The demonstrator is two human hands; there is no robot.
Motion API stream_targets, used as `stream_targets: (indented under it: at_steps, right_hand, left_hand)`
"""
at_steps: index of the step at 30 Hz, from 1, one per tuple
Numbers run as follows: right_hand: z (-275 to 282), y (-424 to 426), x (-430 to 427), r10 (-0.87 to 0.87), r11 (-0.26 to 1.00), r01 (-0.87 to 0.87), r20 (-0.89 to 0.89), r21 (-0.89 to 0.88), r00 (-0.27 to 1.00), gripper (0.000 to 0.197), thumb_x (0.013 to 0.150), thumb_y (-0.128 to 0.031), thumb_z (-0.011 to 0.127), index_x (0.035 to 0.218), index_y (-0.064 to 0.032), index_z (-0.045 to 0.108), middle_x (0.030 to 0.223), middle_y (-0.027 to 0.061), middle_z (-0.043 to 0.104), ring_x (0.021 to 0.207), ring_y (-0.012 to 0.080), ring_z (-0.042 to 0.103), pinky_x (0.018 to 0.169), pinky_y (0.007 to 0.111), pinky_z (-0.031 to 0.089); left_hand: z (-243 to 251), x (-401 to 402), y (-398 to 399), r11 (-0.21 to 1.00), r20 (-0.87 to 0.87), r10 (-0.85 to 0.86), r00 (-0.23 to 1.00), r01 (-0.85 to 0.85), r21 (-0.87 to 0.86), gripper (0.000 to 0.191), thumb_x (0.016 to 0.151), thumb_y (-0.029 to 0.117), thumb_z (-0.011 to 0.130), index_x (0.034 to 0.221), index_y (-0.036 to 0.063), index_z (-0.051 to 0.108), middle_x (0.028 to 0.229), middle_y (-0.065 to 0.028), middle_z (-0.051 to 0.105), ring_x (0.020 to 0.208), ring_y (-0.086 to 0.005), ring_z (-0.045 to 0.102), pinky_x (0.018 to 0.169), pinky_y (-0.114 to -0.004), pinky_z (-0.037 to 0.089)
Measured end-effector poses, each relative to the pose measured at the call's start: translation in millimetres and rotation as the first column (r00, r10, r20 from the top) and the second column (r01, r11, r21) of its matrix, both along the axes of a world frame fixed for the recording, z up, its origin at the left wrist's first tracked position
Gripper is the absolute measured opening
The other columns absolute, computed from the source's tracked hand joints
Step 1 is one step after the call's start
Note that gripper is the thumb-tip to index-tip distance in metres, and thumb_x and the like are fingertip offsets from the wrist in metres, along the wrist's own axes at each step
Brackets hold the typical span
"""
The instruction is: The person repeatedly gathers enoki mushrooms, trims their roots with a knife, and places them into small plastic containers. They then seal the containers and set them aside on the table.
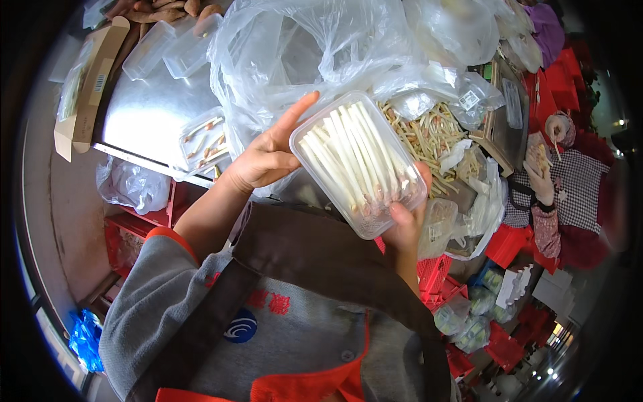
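Observation:
A clear plastic box (359, 166) of long white stalks, apparently peanut sprouts, is held tilted in front of my chest. My right hand (409, 218) grips its lower right corner, thumb over the near edge and fingers mostly hidden behind. At the opposite side, my left hand (269, 153) has its thumb against the box's edge and its index finger stretched outward. Just past the box lies a loose heap of sprouts (432, 138) with pinkish-brown ends. Left of my left hand, a second clear box (203, 143) contains several sprouts.
Large clear plastic bags (311, 45) cover the back of the metal table (150, 108). Two clear containers (188, 50) and a cardboard tray (93, 85) are at the left. A scale (502, 110) stands right. Another person's gloved hands (540, 173) hold sprouts beyond it. Red crates (434, 276) are below.

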State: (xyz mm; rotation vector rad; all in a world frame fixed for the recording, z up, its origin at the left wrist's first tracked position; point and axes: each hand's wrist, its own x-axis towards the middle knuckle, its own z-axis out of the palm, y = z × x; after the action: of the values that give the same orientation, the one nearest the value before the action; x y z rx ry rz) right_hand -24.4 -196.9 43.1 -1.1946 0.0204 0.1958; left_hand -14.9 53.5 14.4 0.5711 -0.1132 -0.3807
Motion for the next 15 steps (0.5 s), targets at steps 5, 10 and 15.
stream_targets:
  at_steps: [5, 10, 15]
  right_hand:
    - [-11, -5, -15, 0.029, 0.999, -0.028, -0.050, 0.026, 0.998, 0.079, 0.067, -0.019, 0.069, 0.135, -0.0137, 0.029, 0.127, 0.0158, 0.046, 0.114, 0.0300, 0.050, 0.089, 0.044, 0.049]
    - [-29, -1, -20, 0.141, 0.946, -0.089, -0.148, 0.311, 0.979, 0.061, 0.076, -0.019, 0.063, 0.130, -0.0182, 0.035, 0.127, 0.0139, 0.047, 0.115, 0.0299, 0.049, 0.092, 0.045, 0.046]
    - [-33, -10, 1, -0.033, 0.995, 0.064, -0.351, 0.079, 0.936, 0.026, 0.090, -0.017, 0.049, 0.115, -0.0084, 0.047, 0.122, 0.0118, 0.052, 0.114, 0.0247, 0.050, 0.097, 0.044, 0.040]
  left_hand:
    - [-17, 7, -10, 0.983, 0.117, -0.002, 0.993, 0.024, -0.185, 0.090, 0.076, 0.005, 0.065, 0.151, 0.0131, 0.014, 0.150, -0.0119, 0.030, 0.137, -0.0240, 0.030, 0.112, -0.038, 0.023]
    - [-16, 13, -23, 0.981, 0.053, 0.023, 0.998, -0.012, -0.196, 0.088, 0.075, 0.026, 0.074, 0.147, 0.0119, 0.025, 0.139, -0.0098, 0.044, 0.128, -0.0241, 0.043, 0.108, -0.038, 0.031]
    - [-18, 18, -48, 0.983, -0.088, 0.023, 0.996, -0.038, -0.181, 0.064, 0.079, 0.033, 0.070, 0.131, 0.0093, 0.042, 0.121, -0.0072, 0.054, 0.112, -0.0203, 0.053, 0.097, -0.037, 0.042]
